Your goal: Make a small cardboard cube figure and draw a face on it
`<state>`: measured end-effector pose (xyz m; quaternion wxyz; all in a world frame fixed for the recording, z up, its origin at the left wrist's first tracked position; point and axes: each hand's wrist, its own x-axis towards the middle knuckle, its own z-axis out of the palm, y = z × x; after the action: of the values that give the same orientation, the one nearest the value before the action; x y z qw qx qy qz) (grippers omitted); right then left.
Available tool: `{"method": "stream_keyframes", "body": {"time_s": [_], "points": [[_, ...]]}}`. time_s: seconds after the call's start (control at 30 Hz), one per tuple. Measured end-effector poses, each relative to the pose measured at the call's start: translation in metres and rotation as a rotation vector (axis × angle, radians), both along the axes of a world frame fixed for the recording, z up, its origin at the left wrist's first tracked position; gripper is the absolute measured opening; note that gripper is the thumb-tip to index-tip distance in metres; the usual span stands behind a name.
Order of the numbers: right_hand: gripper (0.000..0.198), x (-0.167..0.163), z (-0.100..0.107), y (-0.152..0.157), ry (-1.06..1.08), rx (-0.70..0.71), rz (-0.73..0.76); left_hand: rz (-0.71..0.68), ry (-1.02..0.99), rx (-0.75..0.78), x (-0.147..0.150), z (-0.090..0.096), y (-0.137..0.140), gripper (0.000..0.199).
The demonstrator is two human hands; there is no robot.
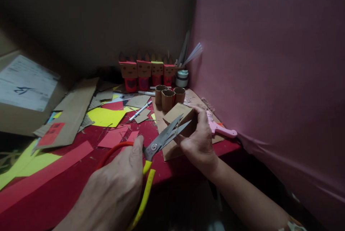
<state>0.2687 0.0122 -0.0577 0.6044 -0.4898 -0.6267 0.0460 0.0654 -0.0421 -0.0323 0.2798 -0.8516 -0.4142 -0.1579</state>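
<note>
1. Cardboard box sits near the centre of the frame, just below the cardboard tubes, at a slant in the right hand
2. Right fingers are clamped on the box: the thumb lies at its lower, near side, a finger curves over its right side, and the rest are hidden
3. Left hand, lower left of centre, is closed around the handles of the scissors; its thumb rests by the red loop, and I cannot tell how the other fingers sit
4. Scissor blades stand partly apart, pointing up and right across the box's front; whether they touch it cannot be told
5. Step in hand, as I judge it, is snipping at the box's near edge: take short bites and turn the box, not the wrist
6. Right thumb lies close to the blade line, so hold it clear, and grip lightly lest the card crease
</note>
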Motion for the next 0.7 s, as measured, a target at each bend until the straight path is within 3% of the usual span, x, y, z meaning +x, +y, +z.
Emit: {"method": "stream_keyframes", "body": {"time_s": [0.37, 0.53, 0.7], "points": [[0.058, 0.001, 0.004, -0.001, -0.092, 0.116, -0.123, -0.038, -0.005, -0.025, 0.012, 0.004, -0.003, 0.041], [0.059, 0.003, 0.002, -0.001, -0.133, 0.153, -0.148, 0.071, 0.109, 0.022, 0.014, 0.003, -0.007, 0.041], [0.059, 0.004, 0.003, -0.001, -0.163, 0.168, -0.162, 0.112, 0.105, -0.028, 0.009, -0.006, -0.011, 0.038]]}}
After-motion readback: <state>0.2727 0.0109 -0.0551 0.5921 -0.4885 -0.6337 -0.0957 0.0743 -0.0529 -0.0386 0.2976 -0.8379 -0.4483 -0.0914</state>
